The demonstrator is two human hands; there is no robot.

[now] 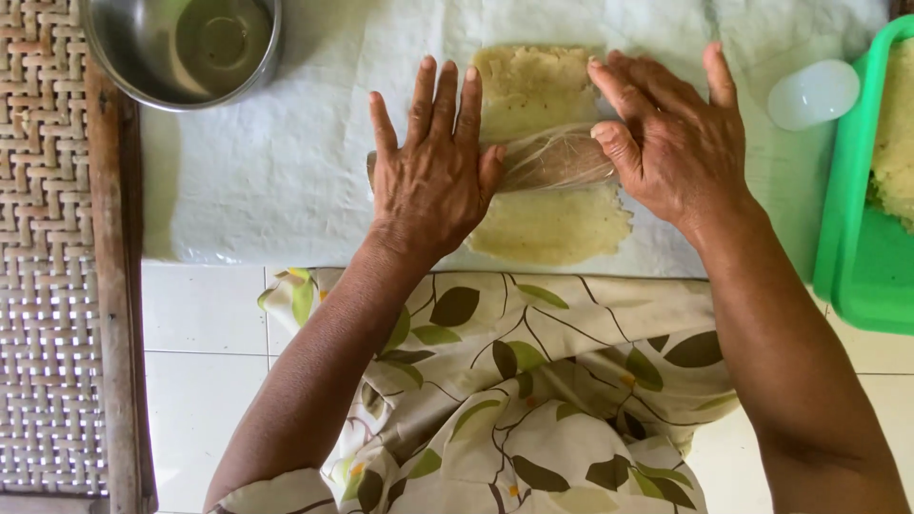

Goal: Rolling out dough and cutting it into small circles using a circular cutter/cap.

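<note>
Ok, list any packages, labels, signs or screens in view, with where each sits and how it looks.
No labels, signs or screens show.
Clear plastic wrapping: around the rolling pin, crinkled, across the pale yellow dough sheet, under the left hand and right hand.
Green tray: right edge, rectangular, holding more dough.

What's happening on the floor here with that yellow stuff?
A person presses both palms on a plastic-wrapped roller lying across a flattened sheet of pale yellow dough. The left hand and right hand each cover one end. The dough lies on a white sheet, with a metal bowl and green tray nearby.
</note>
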